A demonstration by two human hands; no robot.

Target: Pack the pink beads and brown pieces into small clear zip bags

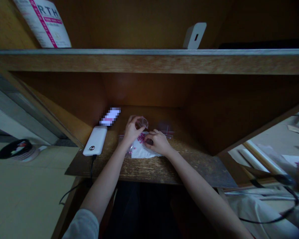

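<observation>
On the wooden desk lies a white cloth or tissue [141, 152] with a small heap of dark pink beads [141, 137] on it. My left hand [133, 128] is closed on a small clear plastic bag [143, 122], held up just above the beads. Close by on the right, my right hand [158, 141] rests over the white sheet with its fingers curled down at the edge of the heap. Whether its fingertips hold a bead cannot be made out. Clear zip bags [169, 132] lie partly under and beside the sheet.
To the left are a white power bank [96, 141] with a black cable [91, 167] and a lit phone [110, 117]. The shelf above [149, 63] bears a white charger [194, 36] and a printed white packet [48, 25]. A basket [18, 149] stands on the floor.
</observation>
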